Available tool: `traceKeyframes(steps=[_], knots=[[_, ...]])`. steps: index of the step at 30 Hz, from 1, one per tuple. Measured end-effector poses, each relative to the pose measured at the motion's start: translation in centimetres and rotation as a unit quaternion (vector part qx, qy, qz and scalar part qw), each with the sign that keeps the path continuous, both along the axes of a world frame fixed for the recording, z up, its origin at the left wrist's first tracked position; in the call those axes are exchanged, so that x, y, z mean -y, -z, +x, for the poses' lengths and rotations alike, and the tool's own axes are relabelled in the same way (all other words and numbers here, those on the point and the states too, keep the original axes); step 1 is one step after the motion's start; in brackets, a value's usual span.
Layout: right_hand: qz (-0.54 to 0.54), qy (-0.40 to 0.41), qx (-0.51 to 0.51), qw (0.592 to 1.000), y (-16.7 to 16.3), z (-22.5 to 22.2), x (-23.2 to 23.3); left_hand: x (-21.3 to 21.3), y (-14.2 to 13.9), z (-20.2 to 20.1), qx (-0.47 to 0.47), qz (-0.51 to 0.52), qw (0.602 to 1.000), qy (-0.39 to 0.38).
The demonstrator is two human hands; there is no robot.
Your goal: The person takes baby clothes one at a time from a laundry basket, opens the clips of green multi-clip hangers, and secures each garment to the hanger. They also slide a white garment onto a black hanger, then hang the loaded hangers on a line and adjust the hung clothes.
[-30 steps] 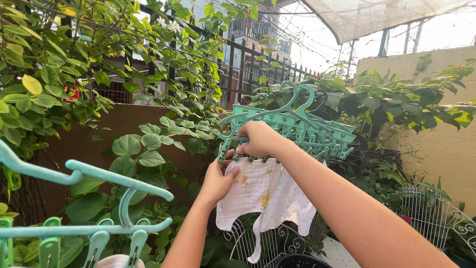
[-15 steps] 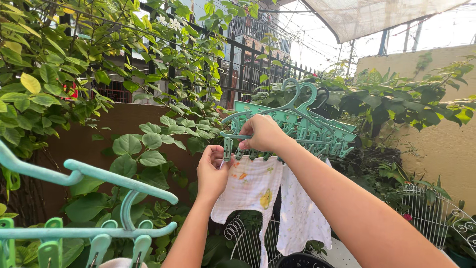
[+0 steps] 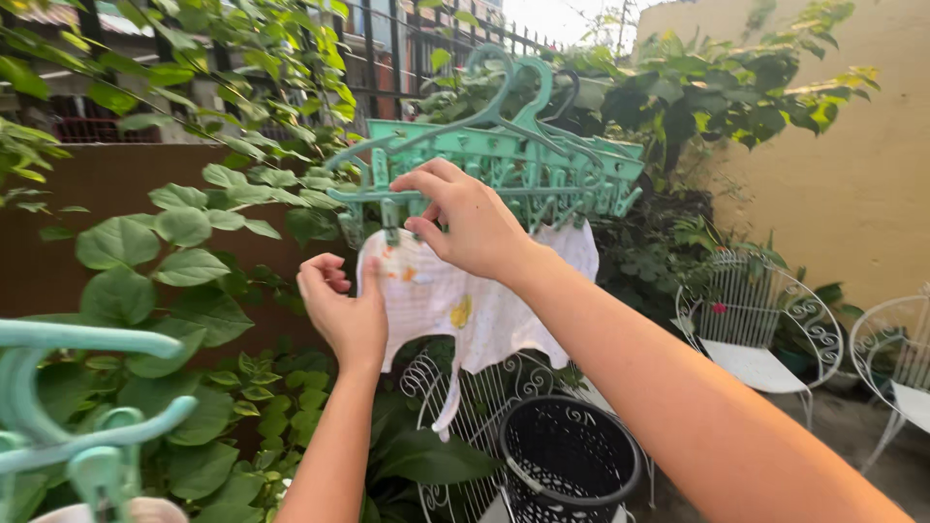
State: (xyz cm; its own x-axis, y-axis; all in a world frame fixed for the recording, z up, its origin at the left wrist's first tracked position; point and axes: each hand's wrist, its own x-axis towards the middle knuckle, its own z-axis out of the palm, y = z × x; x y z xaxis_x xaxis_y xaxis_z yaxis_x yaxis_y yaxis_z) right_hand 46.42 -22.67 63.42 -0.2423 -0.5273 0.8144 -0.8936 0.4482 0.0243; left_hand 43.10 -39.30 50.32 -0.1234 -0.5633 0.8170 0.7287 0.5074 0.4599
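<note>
1. Head view: a mint-green plastic clip hanger rack (image 3: 523, 165) hangs at upper centre in front of leafy green bushes (image 3: 184, 242) and a dark metal fence (image 3: 387, 48).
2. The right hand (image 3: 465, 218) reaches up to the rack's left front edge; thumb and forefinger pinch together on a small green plastic clothes clip (image 3: 390, 221) hanging from the frame, the other fingers curled.
3. A small white cloth garment with yellow and orange prints (image 3: 465, 305) hangs directly under and behind that hand, its top edge at the clips, its lower part dangling towards the chair below.
4. The left hand (image 3: 344, 310) sits lower and to the left, fingers closed on the garment's left edge, just under the pinched clip.
5. Beneath the garment stand a white wrought-iron chair (image 3: 465, 416) and a black perforated plastic basket (image 3: 572, 460).
6. Two more white metal chairs (image 3: 756, 329) stand on the right by a yellow wall (image 3: 852, 174).
7. A second mint-green hanger (image 3: 77, 407) fills the lower left corner, well apart from both hands.
</note>
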Motion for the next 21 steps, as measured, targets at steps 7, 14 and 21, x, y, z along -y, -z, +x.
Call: traceKeyframes(steps=[7, 14, 21], knots=[[-0.084, 0.08, 0.159, 0.981, 14.4, 3.2, -12.0, -9.3, 11.3, 3.2, 0.139, 0.074, 0.965, 0.208], [-0.156, 0.182, 0.416, 0.877, 28.0, 5.2, -28.4, -18.9, 23.0, 2.8, 0.268, 0.051, 0.896, 0.35], [-0.24, 0.227, 0.517, 0.79, 38.2, 6.4, -37.3, -24.2, 33.3, 2.5, 0.437, -0.018, 0.813, 0.384]])
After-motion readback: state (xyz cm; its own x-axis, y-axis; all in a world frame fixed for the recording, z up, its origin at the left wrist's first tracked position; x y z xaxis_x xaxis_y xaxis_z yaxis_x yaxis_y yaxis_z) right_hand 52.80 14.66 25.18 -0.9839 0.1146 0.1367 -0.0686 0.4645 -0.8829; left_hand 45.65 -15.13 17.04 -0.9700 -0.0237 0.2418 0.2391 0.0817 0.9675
